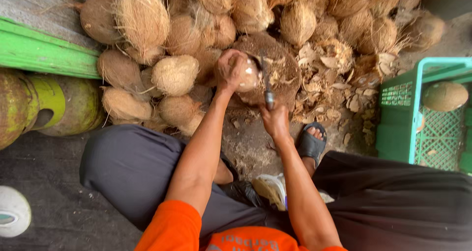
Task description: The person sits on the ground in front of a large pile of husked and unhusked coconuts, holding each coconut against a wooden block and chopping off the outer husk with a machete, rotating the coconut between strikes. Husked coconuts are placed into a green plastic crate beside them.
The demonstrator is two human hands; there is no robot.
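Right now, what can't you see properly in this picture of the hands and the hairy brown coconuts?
Head view:
- The pale, partly peeled coconut: mostly covered by the left hand.
- The dark metal blade: blurred, its edge unclear; the right hand hides its handle.
- The round wooden chopping block: partly under husk scraps.
- The green plastic crate: cut off by the right edge.
- The green gas cylinder: cut off at the left edge.

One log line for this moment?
left hand: holds coconut on block | right hand: grips knife | crate: one coconut inside
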